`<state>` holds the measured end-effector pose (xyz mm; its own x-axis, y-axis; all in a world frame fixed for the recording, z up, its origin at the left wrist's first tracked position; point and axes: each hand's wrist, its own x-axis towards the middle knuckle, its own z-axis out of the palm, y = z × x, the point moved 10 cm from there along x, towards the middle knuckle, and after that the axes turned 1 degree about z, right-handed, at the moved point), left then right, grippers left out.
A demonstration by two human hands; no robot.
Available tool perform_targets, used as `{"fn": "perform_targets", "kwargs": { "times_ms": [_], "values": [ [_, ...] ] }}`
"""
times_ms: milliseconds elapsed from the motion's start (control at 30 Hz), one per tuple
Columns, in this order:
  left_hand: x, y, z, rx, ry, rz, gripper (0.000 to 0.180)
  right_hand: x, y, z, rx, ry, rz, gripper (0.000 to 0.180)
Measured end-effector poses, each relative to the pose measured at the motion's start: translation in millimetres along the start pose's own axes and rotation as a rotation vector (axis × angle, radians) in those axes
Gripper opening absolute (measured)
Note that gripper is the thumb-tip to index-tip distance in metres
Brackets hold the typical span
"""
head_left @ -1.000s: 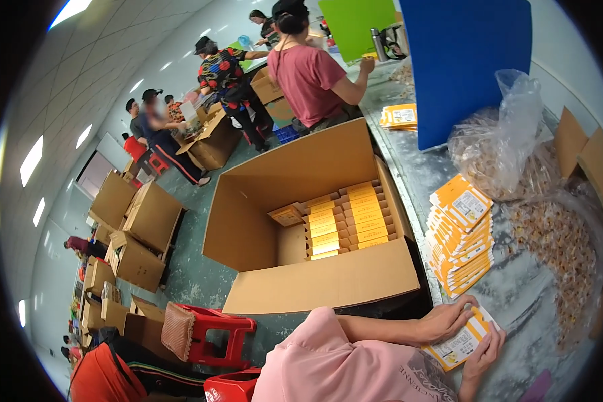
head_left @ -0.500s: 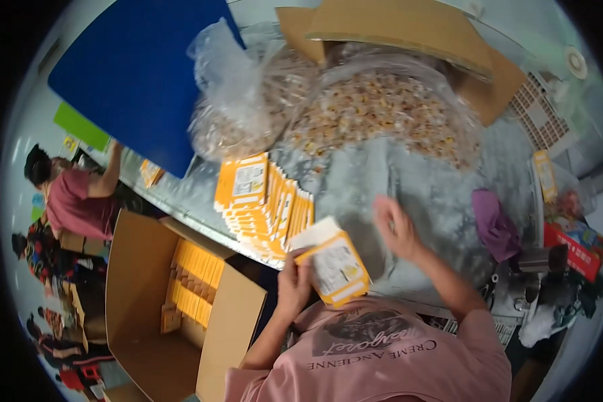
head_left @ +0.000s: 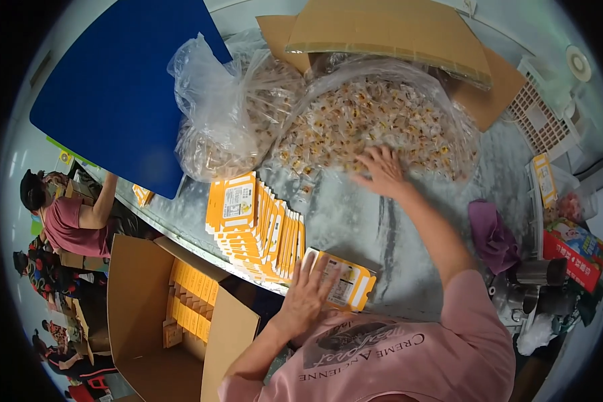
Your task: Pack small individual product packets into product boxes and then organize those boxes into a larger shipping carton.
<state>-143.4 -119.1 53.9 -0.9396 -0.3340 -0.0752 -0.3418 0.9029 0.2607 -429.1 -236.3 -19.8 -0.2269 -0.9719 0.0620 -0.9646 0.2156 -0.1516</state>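
Observation:
My left hand (head_left: 307,291) lies over the end of an orange-and-white carton (head_left: 355,284), its fingers stretched out flat. The carton rests on its side at the near table edge, just in front of my shirt. Farther out, my right hand (head_left: 384,173) reaches to the near edge of a heap of small clear-wrapped pieces (head_left: 362,117), fingers spread on them. The heap spills from a big clear plastic bag. Left of the carton stands a leaning row of flat orange-and-white cartons (head_left: 254,224). What lies beneath my right palm is hidden.
At the lower left, a large open cardboard box (head_left: 154,301) holds rows of orange cartons. A second clear bag (head_left: 221,127) sits beside a blue panel (head_left: 114,94). Rightward are a purple cloth (head_left: 490,234), a white basket (head_left: 543,117) and a red box (head_left: 575,254). A co-worker (head_left: 74,218) stands at far left.
My right hand has moved away from my body to the wrapped pieces. The carton, formerly raised and tilted in my left hand, now rests on the table under that hand's flattened fingers.

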Motion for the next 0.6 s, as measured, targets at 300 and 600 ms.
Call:
{"fn": "perform_targets", "kwargs": {
  "times_ms": [300,600],
  "values": [
    [32,23,42,-0.035,0.041,0.243,0.108,-158,-8,-17,0.289,0.177,-0.078,0.053],
    [-9,38,45,-0.056,0.114,0.011,0.114,-235,14,-19,0.107,0.108,0.153,0.068]
  ]
}}
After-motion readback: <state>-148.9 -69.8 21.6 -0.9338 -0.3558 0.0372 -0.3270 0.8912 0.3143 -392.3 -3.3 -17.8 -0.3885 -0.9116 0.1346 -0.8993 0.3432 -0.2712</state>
